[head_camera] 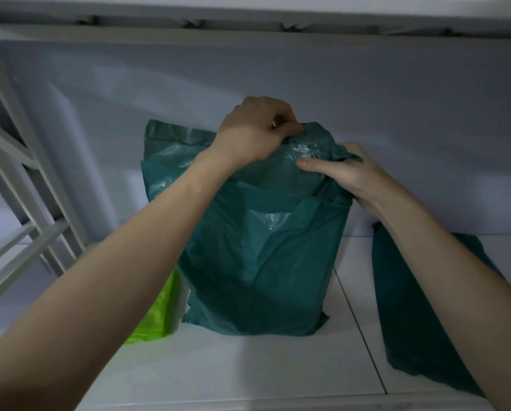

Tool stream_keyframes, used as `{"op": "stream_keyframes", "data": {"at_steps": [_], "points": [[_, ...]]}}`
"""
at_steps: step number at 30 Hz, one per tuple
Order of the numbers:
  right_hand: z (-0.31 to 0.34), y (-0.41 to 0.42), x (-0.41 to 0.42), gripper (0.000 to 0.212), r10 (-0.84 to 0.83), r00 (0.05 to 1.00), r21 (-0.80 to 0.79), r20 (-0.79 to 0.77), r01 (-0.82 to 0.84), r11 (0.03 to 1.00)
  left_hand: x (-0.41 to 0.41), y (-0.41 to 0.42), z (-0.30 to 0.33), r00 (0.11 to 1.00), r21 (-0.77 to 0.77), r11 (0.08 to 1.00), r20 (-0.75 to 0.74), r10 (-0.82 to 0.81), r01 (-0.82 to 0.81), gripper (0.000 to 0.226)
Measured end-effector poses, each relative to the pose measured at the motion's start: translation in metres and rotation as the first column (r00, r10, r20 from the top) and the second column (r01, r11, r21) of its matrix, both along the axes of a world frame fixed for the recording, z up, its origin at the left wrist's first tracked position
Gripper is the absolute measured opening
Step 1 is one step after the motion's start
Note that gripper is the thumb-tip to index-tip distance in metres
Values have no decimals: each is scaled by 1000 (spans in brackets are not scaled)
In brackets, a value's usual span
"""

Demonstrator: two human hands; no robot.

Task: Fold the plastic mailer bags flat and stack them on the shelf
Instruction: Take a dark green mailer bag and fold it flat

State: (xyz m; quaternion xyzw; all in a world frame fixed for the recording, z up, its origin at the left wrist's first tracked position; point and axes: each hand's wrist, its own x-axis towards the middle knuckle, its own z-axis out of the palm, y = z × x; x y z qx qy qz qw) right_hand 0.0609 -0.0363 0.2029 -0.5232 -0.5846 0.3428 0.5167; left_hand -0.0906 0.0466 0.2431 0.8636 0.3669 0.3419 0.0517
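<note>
A dark green plastic mailer bag (260, 262) stands upright on the white shelf (248, 369), leaning towards the back wall. My left hand (257, 129) pinches its crumpled top edge between thumb and fingers. My right hand (352, 173) grips the same top edge just to the right, thumb laid across the plastic. Behind it, another green bag (171, 149) leans on the wall. A third dark green bag (411, 321) lies flat on the shelf at the right, partly hidden under my right forearm.
A bright lime-green bag (156, 318) lies on the shelf at the left, half hidden by my left forearm. White metal shelf struts (20, 179) run diagonally at the left. The underside of the upper shelf (248, 28) hangs overhead. A seam (364, 336) divides the shelf boards.
</note>
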Motion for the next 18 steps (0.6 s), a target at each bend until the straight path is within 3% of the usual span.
{"op": "stream_keyframes", "data": {"at_steps": [3,8,12,16,18], "points": [[1,1,0,10,-31,1000,-12,2,32,999,-3,-2,-2,998,-24,998,14,-54,55,25],[0,2,4,7,-88,992,-23,-85,86,996,-19,-7,9,990,-207,968,59,-130,140,46],[2,3,5,6,-139,981,-27,-138,137,990,-30,-2,13,985,-187,972,-70,-159,144,29],[4,6,-2,3,-118,975,-8,-190,118,993,-26,2,9,988,-142,978,13,-152,153,12],[4,8,-6,17,-90,985,13,-150,93,996,-23,2,7,987,-125,980,46,-152,156,9]]}}
